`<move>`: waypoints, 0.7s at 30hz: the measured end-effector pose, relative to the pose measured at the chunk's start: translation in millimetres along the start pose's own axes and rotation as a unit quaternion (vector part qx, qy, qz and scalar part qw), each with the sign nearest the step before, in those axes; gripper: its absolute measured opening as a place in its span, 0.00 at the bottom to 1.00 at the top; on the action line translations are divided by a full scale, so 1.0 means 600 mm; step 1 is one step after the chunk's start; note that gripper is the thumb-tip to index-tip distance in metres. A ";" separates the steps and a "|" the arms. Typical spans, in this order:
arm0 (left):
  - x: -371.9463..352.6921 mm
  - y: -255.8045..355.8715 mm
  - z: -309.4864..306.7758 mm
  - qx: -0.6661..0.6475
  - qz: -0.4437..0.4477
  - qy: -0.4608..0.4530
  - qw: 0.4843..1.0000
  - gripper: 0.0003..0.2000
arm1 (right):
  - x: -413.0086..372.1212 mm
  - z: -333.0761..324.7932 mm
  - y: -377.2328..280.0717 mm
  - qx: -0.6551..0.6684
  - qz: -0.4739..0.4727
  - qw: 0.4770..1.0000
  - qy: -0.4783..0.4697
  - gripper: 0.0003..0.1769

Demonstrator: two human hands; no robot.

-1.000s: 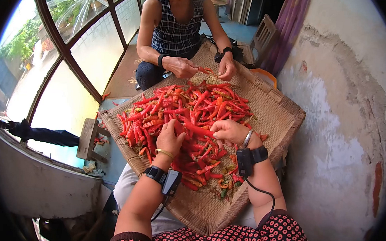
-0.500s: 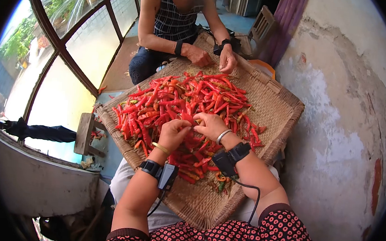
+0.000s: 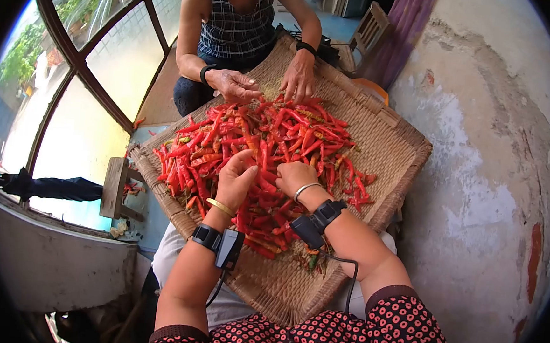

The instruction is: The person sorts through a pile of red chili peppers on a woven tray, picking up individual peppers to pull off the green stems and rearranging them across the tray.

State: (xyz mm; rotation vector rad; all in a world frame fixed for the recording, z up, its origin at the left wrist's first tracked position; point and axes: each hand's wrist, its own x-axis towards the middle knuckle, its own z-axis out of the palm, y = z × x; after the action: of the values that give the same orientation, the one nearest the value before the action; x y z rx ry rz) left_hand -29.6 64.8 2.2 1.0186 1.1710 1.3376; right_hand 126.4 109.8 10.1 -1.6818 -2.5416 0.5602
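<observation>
Drawn apart since the earlier frame, in which they were met at a red pepper, the left hand [image 3: 236, 181] and the right hand [image 3: 296, 178] were now noted with a narrow band of peppers visible between them. Over the same interval, the co-worker's hands [image 3: 235, 86] had been brought to the far edge of the heap, beyond both grips.

In the left hand, the grip was found partly open, the thumb set off from the forefinger, and no pepper was seen pinched in it. In the right hand, the fingers were turned down and largely hidden by the hand's own back; whether anything was held could not be told.

Red peppers [image 3: 271, 130] were heaped ahead of, beneath and between the two grips, in a woven tray [image 3: 389, 132]. Some green peppers [image 3: 313, 261] were observed nearer the wearer, below the right grip. A gold bangle [image 3: 221, 207] was worn behind the left grip and a silver bangle [image 3: 306, 189] behind the right. A wooden stool [image 3: 114, 187] and a folded umbrella [image 3: 57, 188] were recorded outside the tray, well to the left of the left grip.
</observation>
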 end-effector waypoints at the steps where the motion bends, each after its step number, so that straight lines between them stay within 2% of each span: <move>1: 0.000 -0.001 -0.001 0.021 0.026 0.021 0.999 0.16 | 0.000 -0.013 -0.001 0.020 0.031 0.999 -0.004 0.10; 2: 0.002 -0.004 -0.005 0.035 0.043 0.014 0.998 0.20 | 0.001 -0.028 0.006 0.081 0.049 0.996 -0.007 0.10; 3: 0.003 -0.002 -0.005 0.034 0.043 0.017 0.998 0.20 | 0.014 -0.017 0.029 0.130 0.031 0.990 0.036 0.10; 6: -0.001 0.001 -0.002 0.073 0.057 0.010 0.996 0.22 | 0.011 -0.059 0.057 0.425 0.038 0.904 -0.015 0.09; 7: -0.001 -0.002 -0.002 0.109 0.050 -0.017 0.993 0.22 | 0.009 -0.071 0.062 0.504 0.026 0.863 -0.015 0.09; 8: -0.002 -0.005 -0.001 0.145 0.042 -0.043 0.988 0.23 | 0.005 -0.080 0.063 0.633 0.036 0.773 0.014 0.10; 9: -0.005 -0.008 0.000 0.145 0.038 -0.042 0.988 0.23 | 0.003 -0.085 0.057 0.716 0.022 0.693 0.087 0.12; 11: -0.008 -0.006 0.007 0.282 0.124 -0.060 0.949 0.25 | 0.008 -0.085 0.063 0.656 0.033 0.742 0.135 0.13; 12: -0.010 0.000 0.009 0.321 0.131 -0.046 0.937 0.21 | 0.013 -0.073 0.067 0.559 0.027 0.821 0.114 0.14; 13: -0.007 -0.003 0.006 0.322 0.129 -0.047 0.937 0.21 | 0.016 -0.059 0.069 0.453 0.021 0.887 0.090 0.14; 14: -0.002 -0.009 0.001 0.360 0.173 -0.015 0.917 0.18 | 0.018 -0.048 0.074 0.287 0.007 0.957 0.039 0.16; 15: 0.001 -0.013 -0.002 0.397 0.216 0.017 0.892 0.14 | 0.004 -0.064 0.048 0.107 0.023 0.994 -0.020 0.17; 16: -0.001 -0.006 0.000 0.380 0.197 0.043 0.903 0.10 | -0.003 -0.067 0.030 0.022 0.041 0.997 -0.063 0.18; 17: -0.001 -0.007 -0.001 0.382 0.195 0.043 0.903 0.10 | -0.008 -0.065 0.020 -0.062 0.057 0.991 -0.105 0.18; 21: -0.002 -0.019 -0.007 0.425 0.173 0.015 0.888 0.11 | -0.005 -0.028 0.042 -0.097 0.023 0.990 -0.102 0.13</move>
State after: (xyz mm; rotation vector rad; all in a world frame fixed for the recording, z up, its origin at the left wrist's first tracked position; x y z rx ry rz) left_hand -31.4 63.2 -9.5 1.9084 1.7124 1.0870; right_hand 153.8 120.4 18.5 -1.8376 -2.7883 0.5292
